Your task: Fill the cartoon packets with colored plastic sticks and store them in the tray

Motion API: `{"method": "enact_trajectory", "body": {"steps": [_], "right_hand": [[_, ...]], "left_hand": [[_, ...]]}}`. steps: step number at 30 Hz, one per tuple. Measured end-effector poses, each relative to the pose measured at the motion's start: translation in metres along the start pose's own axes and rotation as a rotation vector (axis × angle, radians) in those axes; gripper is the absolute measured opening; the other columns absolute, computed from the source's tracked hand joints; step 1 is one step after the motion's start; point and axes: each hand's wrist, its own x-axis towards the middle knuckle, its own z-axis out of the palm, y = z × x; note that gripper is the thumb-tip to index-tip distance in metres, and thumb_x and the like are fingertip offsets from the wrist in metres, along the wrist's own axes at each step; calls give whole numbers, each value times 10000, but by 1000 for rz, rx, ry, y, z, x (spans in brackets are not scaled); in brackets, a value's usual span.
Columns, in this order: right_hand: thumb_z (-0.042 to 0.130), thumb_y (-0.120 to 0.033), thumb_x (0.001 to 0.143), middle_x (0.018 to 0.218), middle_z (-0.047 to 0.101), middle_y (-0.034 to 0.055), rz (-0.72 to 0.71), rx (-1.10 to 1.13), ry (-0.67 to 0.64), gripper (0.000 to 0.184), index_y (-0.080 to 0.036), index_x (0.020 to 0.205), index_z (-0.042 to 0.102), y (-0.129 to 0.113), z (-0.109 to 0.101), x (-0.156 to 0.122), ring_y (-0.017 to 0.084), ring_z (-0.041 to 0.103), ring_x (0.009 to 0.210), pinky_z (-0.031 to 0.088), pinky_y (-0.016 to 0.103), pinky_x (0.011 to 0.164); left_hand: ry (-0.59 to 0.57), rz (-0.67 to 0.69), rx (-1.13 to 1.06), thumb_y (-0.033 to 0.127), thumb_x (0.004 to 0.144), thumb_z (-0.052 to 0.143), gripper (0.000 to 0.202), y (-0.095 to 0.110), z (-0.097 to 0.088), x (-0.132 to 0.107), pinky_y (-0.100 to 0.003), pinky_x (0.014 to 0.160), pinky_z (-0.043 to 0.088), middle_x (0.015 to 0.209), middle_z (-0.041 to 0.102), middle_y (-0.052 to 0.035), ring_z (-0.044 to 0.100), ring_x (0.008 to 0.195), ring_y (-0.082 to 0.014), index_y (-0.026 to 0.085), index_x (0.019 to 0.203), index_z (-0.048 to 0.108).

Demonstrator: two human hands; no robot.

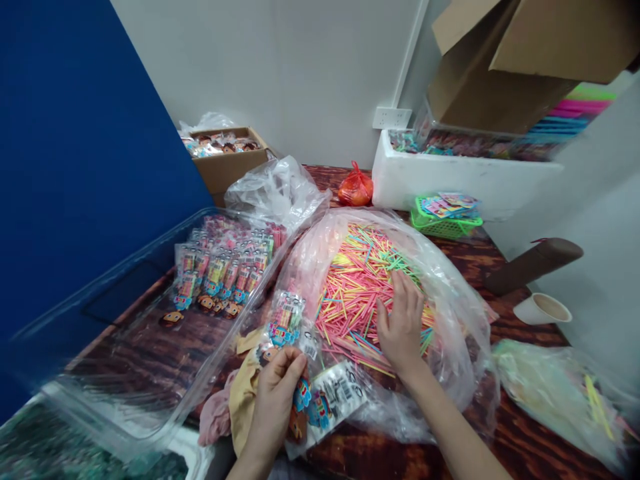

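Glossy plastic packet [287, 319], crinkled plastic bag [453, 293], wood-grained table [525, 437]

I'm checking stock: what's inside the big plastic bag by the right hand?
A heap of thin sticks, mostly pink, with yellow, green and blue ones, shows inside the plastic bag. The right hand covers part of it; anything beneath the top layer is hidden.

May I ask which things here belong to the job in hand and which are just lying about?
Apparently in use:
printed packets, in the left hand
coloured sticks, under the right hand
clear bag around the sticks
clear tray holding more packets

Apparently lying about:
red bag
paper cup
brown cylinder
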Motion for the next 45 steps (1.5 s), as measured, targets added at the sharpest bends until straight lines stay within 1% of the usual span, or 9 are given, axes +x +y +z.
{"method": "enact_trajectory", "body": {"steps": [9, 15, 21, 27, 31, 34, 38, 41, 45], "right_hand": [[437, -201, 939, 1459, 394, 142, -7, -46, -40, 489, -193, 1425, 387, 2, 2, -6, 312, 298, 1379, 291, 570, 1109], [437, -178, 939, 1462, 393, 145, -20, -88, -116, 426, -166, 1364, 462, 3, 12, -13, 301, 278, 1389, 283, 550, 1124], [483, -182, 918, 1420, 440, 174, -44, -124, -219, 362, -142, 1268, 564, 6, 23, -3, 328, 299, 1368, 335, 567, 1078], [497, -153, 910, 1441, 444, 158, -221, -141, -370, 369, -185, 1265, 591, -15, 24, -10, 337, 288, 1382, 321, 538, 1073], [525, -214, 921, 1441, 466, 153, -307, -182, -433, 379, -197, 1296, 574, -25, 35, -15, 338, 305, 1374, 300, 516, 1081], [517, -257, 936, 1405, 508, 158, -360, -213, -435, 366, -181, 1289, 578, -26, 49, -8, 339, 339, 1353, 301, 501, 1079], [549, -147, 898, 1326, 575, 164, -453, -279, -471, 206, -154, 1051, 687, -22, 60, 14, 334, 383, 1325, 304, 483, 1069], [552, -134, 899, 1266, 624, 138, -498, -276, -503, 164, -162, 927, 712, -13, 55, 32, 315, 415, 1302, 320, 473, 1052], [581, -178, 901, 1220, 654, 105, -493, -245, -546, 143, -175, 918, 723, 2, 39, 43, 301, 448, 1264, 355, 458, 1024]], "left_hand": [[-44, 6, 69, 462, 829, 623, 306, -1, -2, -1, -197, 586, 364, 661, 519, 28, 459, 635, -117, 175, 730, 589], [-60, 23, 104, 474, 829, 613, 323, 3, -1, 0, -204, 595, 371, 658, 529, 23, 477, 641, -126, 176, 705, 597], [-78, 47, 162, 470, 866, 564, 345, 11, -2, -1, -220, 637, 384, 676, 567, 4, 501, 669, -142, 178, 688, 605], [-82, 41, 152, 467, 872, 555, 343, 12, -8, 0, -226, 641, 376, 685, 570, 1, 495, 674, -144, 175, 700, 613], [-67, 38, 137, 485, 851, 569, 356, 15, -9, -1, -226, 636, 380, 673, 569, 0, 493, 668, -147, 173, 686, 620], [-78, 42, 122, 476, 842, 578, 346, 19, -4, -4, -226, 636, 387, 679, 578, -2, 504, 673, -150, 173, 684, 628], [-136, 77, 128, 453, 850, 564, 331, 29, 8, -11, -229, 651, 395, 678, 598, -6, 528, 682, -157, 177, 679, 627], [-168, 92, 166, 467, 849, 559, 347, 34, 11, -16, -233, 650, 393, 665, 605, -8, 530, 676, -161, 179, 670, 631], [-134, 72, 172, 514, 822, 585, 372, 31, 3, -22, -238, 621, 395, 651, 587, -7, 517, 658, -163, 184, 657, 635]]}}
